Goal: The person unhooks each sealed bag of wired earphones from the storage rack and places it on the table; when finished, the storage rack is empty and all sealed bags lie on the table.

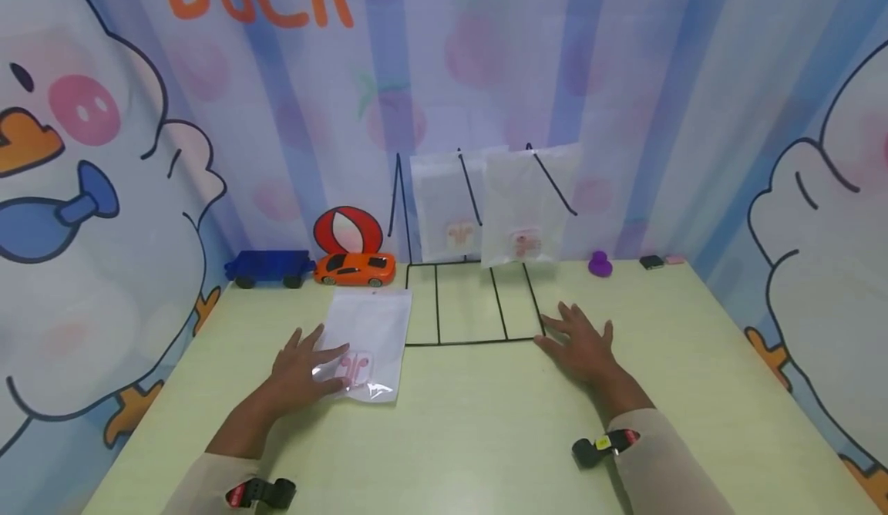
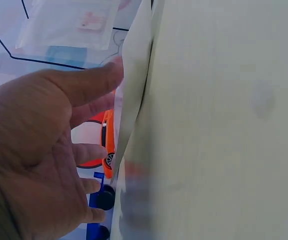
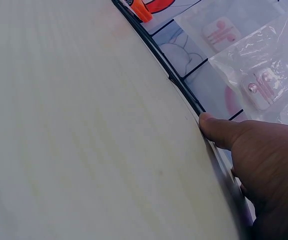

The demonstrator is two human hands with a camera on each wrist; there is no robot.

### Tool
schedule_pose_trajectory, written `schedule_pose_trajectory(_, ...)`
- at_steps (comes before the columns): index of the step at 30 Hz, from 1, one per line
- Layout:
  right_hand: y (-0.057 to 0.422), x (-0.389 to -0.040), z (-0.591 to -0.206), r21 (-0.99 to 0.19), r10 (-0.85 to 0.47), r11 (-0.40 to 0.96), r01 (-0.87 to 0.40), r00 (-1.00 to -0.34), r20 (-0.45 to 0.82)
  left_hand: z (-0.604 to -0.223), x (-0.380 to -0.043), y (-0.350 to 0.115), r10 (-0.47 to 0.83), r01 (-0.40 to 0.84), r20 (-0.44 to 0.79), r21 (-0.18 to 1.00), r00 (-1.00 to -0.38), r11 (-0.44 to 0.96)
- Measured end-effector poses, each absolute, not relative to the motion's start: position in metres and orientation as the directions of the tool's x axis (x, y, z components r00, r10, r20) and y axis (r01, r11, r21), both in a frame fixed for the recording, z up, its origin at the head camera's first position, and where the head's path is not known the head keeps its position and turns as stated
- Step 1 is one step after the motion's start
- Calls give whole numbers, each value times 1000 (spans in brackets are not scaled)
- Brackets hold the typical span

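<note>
A flat white plastic bag [image 1: 371, 318] with pink earphones in a small case [image 1: 356, 368] lies on the table. My left hand [image 1: 297, 372] rests at its left edge with spread fingers; in the left wrist view the thumb [image 2: 96, 82] touches the bag's edge. A black wire rack [image 1: 472, 342] stands behind, and two similar bags, the left one [image 1: 433, 199] and the right one [image 1: 523, 199], hang from its prongs. By the rack's front right corner is my right hand [image 1: 579, 349], fingers spread; in the right wrist view its thumb tip meets the base wire.
A blue toy trailer [image 1: 269, 268] and an orange toy car [image 1: 355, 270] stand at the back left. Further right along the back are a purple knob-like piece [image 1: 600, 264], a black block [image 1: 651, 262] and a pink block [image 1: 674, 260]. A printed curtain [image 1: 479, 37] closes off the back.
</note>
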State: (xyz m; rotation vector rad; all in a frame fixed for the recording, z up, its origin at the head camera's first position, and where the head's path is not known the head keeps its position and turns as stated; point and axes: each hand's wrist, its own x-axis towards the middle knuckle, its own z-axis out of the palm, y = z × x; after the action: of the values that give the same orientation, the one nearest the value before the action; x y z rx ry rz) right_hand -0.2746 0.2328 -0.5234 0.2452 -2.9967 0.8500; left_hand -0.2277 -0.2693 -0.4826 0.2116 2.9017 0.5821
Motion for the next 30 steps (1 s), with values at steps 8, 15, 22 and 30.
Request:
schedule_pose_trajectory(8, 234, -274, -525, -518, -145, 842, -150, -988, 51, -483, -229, -268, 133, 65, -159, 373, -978, 926)
schedule_pose_trajectory(15, 232, -274, -522, -527, -144, 837, -149, -988, 52, -481, -227, -268, 115, 41, -173, 384, -978, 922)
schedule_pose_trajectory(22, 232, -274, -521, -528, -139, 837, -144, -989, 48, -478, -227, -267, 124, 47, -174, 392, -977, 919)
schedule_pose_trajectory(30, 233, -274, -524, -524, -136, 839, -143, -989, 51, -464, -237, -247, 174, 119, -113, 383, -978, 916)
